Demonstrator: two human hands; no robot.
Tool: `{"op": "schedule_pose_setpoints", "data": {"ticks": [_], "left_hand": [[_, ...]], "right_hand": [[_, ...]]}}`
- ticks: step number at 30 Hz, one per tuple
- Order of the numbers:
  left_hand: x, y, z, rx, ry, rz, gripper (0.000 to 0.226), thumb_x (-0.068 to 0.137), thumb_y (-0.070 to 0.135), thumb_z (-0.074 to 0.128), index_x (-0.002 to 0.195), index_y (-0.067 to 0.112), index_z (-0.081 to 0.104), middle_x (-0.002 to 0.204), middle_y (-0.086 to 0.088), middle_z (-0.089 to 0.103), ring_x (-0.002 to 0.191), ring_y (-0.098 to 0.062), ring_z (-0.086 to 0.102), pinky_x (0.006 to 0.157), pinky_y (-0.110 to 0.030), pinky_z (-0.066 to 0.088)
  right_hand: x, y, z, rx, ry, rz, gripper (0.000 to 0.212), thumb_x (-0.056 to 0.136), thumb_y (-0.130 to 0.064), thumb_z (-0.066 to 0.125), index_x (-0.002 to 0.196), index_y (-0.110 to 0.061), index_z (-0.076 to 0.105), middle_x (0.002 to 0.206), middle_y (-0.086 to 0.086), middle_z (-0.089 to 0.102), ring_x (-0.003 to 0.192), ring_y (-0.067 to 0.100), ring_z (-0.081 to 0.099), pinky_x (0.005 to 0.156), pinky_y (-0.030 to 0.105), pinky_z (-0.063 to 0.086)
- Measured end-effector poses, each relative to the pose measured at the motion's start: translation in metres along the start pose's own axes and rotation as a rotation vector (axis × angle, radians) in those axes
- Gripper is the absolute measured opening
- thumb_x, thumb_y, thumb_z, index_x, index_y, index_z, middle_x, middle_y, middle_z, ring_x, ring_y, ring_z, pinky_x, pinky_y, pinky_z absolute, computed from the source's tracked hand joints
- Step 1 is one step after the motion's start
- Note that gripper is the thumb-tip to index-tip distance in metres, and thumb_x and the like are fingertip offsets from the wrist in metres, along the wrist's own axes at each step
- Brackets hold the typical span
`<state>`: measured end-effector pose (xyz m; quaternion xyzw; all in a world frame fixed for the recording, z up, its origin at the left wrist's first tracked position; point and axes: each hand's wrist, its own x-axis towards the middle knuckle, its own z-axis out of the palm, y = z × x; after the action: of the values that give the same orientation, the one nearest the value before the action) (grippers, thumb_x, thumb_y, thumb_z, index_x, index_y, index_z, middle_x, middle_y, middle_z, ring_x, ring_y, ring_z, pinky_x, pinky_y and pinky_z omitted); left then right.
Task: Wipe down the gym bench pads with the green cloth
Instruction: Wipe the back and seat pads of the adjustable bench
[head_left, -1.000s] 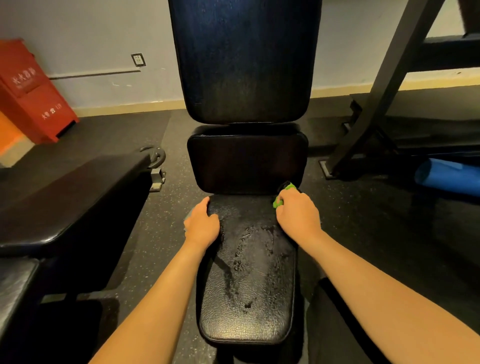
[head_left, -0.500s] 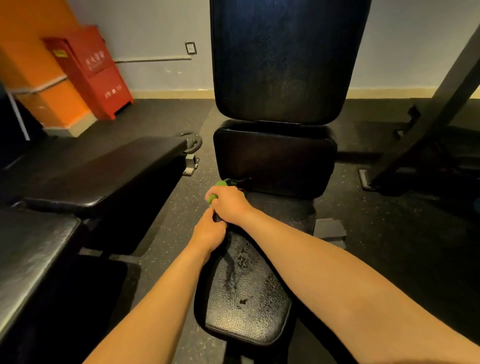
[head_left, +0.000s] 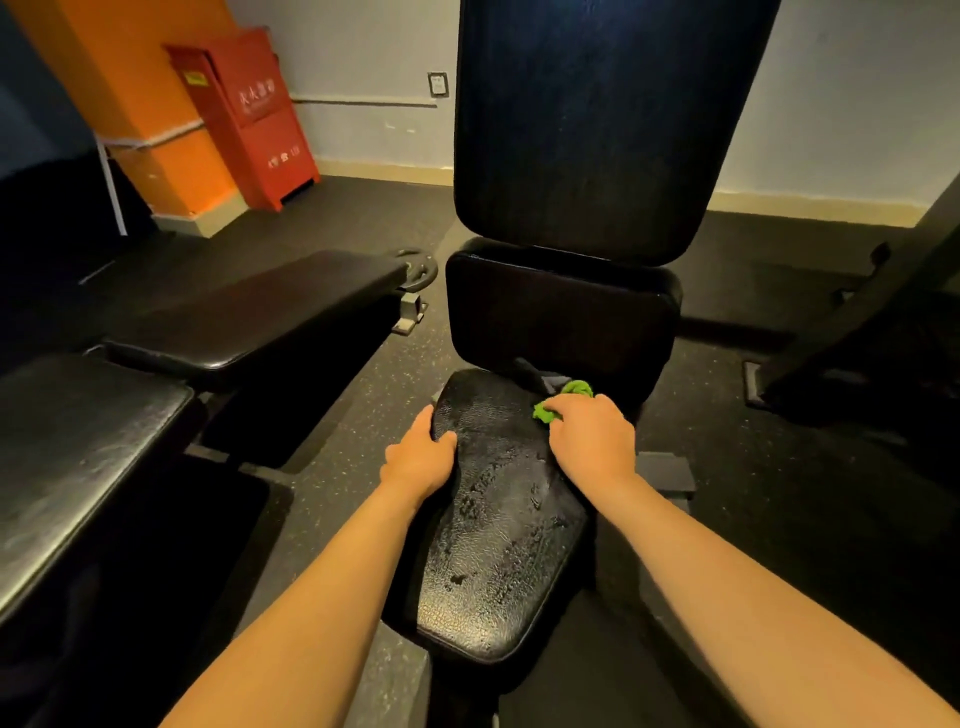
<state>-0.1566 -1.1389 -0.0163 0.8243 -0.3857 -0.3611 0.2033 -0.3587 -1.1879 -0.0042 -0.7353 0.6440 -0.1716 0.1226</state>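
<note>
The black seat pad (head_left: 498, 545) of the gym bench lies in front of me, its surface streaked with wet marks. A small middle pad (head_left: 561, 306) and a tall upright back pad (head_left: 602, 119) rise behind it. My right hand (head_left: 592, 436) grips the bunched green cloth (head_left: 563, 400) and presses it on the far right corner of the seat pad. Most of the cloth is hidden under the fingers. My left hand (head_left: 421, 457) holds the pad's left edge, thumb on top.
A second black bench (head_left: 249, 317) stands close on the left, with another pad (head_left: 67, 447) nearer me. A red cabinet (head_left: 249, 114) and an orange pillar (head_left: 130, 93) stand at the back left wall. A dark rack frame (head_left: 883, 312) stands on the right.
My right hand has carried the cloth from the seat pad's far left corner across to its far right corner. My left hand stays on the left edge. The view has shifted slightly.
</note>
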Motion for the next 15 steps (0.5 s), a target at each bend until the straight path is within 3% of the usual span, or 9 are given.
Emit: {"op": "schedule_pose_setpoints", "data": {"ticks": [5,9,12,15], "left_hand": [[-0.011,0.007,0.003,0.17,0.06,0.03,0.058,0.105,0.043,0.035,0.158,0.038,0.012,0.157,-0.009,0.037,0.143,-0.036,0.028,0.113,-0.047,0.022],[-0.007,0.007,0.007,0.207,0.104,0.013,0.056,0.104,0.046,0.036,0.156,0.041,0.017,0.155,-0.007,0.04,0.141,-0.033,0.032,0.109,-0.044,0.023],[-0.003,0.002,0.009,0.185,0.103,-0.014,0.057,0.102,0.045,0.035,0.155,0.039,0.018,0.153,-0.011,0.041,0.141,-0.036,0.031,0.108,-0.046,0.023],[-0.004,0.002,0.007,0.152,0.113,-0.014,0.056,0.102,0.047,0.039,0.154,0.042,0.022,0.153,-0.012,0.042,0.143,-0.035,0.031,0.109,-0.046,0.023]], "right_hand": [[0.004,-0.03,0.013,0.125,-0.004,-0.042,0.014,0.09,-0.008,0.052,0.095,-0.015,0.063,0.095,0.007,0.059,0.085,0.032,0.06,0.063,0.035,0.045],[0.03,-0.078,0.04,0.217,-0.192,-0.222,0.027,0.087,-0.003,0.053,0.108,-0.016,0.065,0.106,0.013,0.063,0.094,0.035,0.059,0.073,0.04,0.052],[0.036,-0.103,0.055,0.204,-0.346,-0.453,0.039,0.086,0.0,0.051,0.117,-0.015,0.069,0.114,0.016,0.065,0.107,0.037,0.057,0.079,0.04,0.047],[0.037,-0.085,0.051,0.063,-0.289,-0.526,0.042,0.09,-0.007,0.053,0.126,-0.026,0.065,0.127,0.005,0.06,0.116,0.032,0.051,0.087,0.043,0.04]]}}
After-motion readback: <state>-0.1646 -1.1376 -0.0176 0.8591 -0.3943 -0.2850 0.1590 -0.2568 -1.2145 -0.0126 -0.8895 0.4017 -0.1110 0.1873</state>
